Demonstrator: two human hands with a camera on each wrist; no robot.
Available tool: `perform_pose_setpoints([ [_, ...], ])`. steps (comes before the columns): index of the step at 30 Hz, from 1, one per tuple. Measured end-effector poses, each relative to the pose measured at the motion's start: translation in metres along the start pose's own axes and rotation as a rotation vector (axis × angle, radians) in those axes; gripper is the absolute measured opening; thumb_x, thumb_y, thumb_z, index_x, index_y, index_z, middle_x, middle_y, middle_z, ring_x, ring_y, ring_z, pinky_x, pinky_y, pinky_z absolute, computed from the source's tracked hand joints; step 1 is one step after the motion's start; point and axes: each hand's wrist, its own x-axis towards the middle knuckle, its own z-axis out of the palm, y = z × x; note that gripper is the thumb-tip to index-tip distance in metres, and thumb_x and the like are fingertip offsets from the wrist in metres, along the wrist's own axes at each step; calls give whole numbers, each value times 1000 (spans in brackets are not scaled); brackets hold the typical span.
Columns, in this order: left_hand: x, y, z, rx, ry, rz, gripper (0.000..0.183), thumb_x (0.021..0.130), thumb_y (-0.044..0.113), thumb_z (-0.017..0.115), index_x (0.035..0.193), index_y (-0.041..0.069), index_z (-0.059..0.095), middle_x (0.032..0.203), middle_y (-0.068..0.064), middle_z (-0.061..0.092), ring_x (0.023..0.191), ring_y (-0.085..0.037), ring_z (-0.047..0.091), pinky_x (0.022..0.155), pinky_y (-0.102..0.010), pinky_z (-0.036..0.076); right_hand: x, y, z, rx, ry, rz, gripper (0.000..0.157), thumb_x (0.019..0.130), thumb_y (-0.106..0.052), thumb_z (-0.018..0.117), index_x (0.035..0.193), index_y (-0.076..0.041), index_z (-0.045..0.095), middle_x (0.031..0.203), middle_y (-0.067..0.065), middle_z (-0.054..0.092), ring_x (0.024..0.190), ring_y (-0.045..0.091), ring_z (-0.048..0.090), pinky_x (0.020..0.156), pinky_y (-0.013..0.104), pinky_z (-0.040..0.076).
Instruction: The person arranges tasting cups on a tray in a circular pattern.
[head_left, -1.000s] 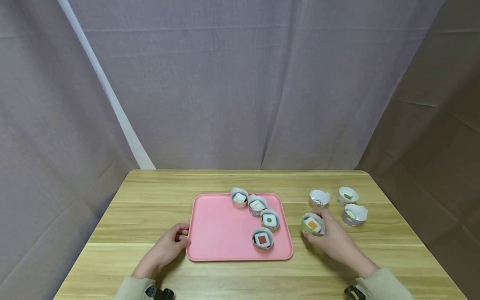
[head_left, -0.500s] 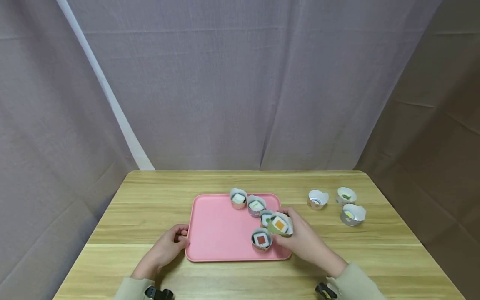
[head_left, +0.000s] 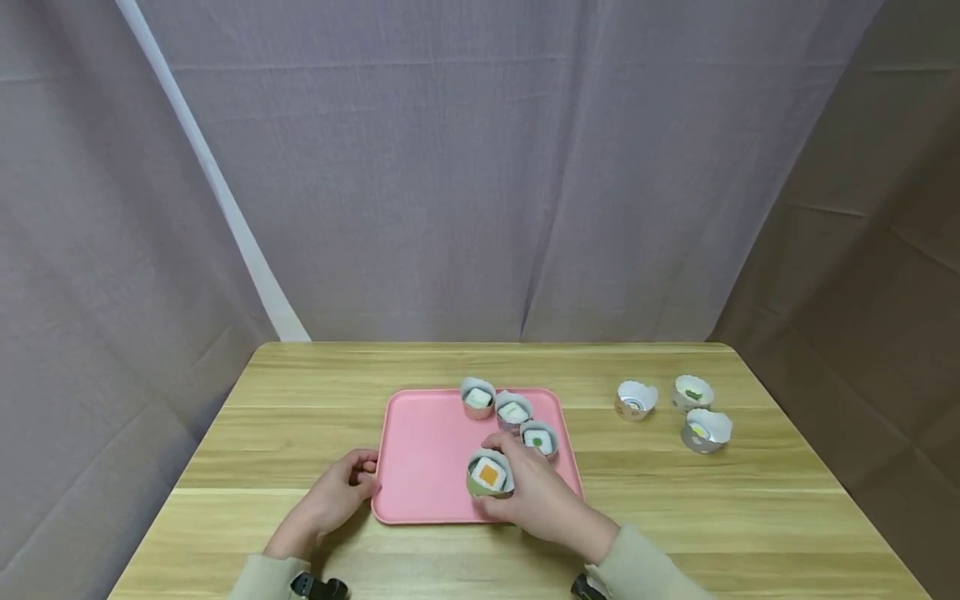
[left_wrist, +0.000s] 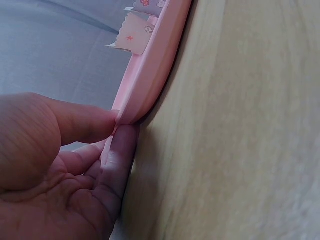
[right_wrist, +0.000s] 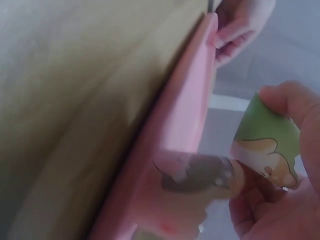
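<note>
My right hand (head_left: 536, 492) grips a green paper cake cup (head_left: 489, 475) above the pink tray (head_left: 427, 467). Inside the cup sits a white square piece with an orange centre. A cartoon animal shows on the cup's side in the right wrist view. At the tray's left edge my left hand (head_left: 336, 497) pinches the rim between thumb (left_wrist: 90, 122) and fingers. Three more filled cups show on the tray: a pink one (head_left: 477, 400) at the back, a greyish one (head_left: 513, 410), and one with a green-dotted piece (head_left: 538, 440). My right hand hides the red-topped piece in the head view.
Off the tray to the right stand three paper cups: a brown-patterned one (head_left: 636, 401), one with something green inside (head_left: 692, 392), and a grey one (head_left: 707, 431). Wooden table (head_left: 255, 450) surrounds the tray. Grey cloth (head_left: 420, 208) hangs behind.
My right hand has carried the green cup leftward from the table's right side to over the tray. My left hand has stayed at the tray's left edge.
</note>
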Motion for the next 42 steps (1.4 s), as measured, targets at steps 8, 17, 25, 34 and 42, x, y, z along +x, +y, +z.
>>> perform_pose_setpoints([
  [8, 0, 0, 1, 4, 6, -4, 38, 85, -9, 60, 123, -5, 55, 102, -11, 54, 87, -20, 51, 68, -23, 45, 3, 6, 14, -169, -46, -115, 66, 73, -36, 82, 128, -15, 51, 116, -10, 58, 107, 11, 50, 106, 44, 23],
  [17, -1, -1, 0, 11, 12, -4, 39, 85, -9, 60, 123, -5, 55, 103, -12, 54, 87, -20, 51, 69, -24, 45, 1, 12, 15, -250, -58, -175, 62, 73, -37, 81, 124, -16, 54, 118, -7, 58, 109, 11, 50, 112, 47, 15],
  [25, 0, -1, 1, 19, 14, -10, 39, 84, -9, 60, 123, -5, 55, 103, -11, 54, 87, -20, 51, 69, -24, 45, 1, 17, 11, -265, -40, -194, 63, 75, -54, 76, 123, -17, 59, 116, -6, 58, 117, 16, 43, 111, 50, 12],
  [34, 2, -1, 1, 29, 11, -12, 39, 85, -9, 59, 123, -4, 54, 103, -11, 54, 88, -20, 50, 69, -24, 45, 2, 23, 6, -278, 10, -160, 53, 81, -60, 67, 116, -21, 66, 118, -8, 56, 120, 19, 40, 107, 52, 13],
  [42, 2, -1, 1, 39, 12, -11, 39, 85, -9, 59, 123, -4, 55, 102, -11, 54, 87, -20, 50, 69, -23, 44, 0, 29, 5, -269, 22, -142, 56, 78, -64, 66, 118, -24, 68, 122, -7, 55, 121, 19, 37, 108, 50, 11],
])
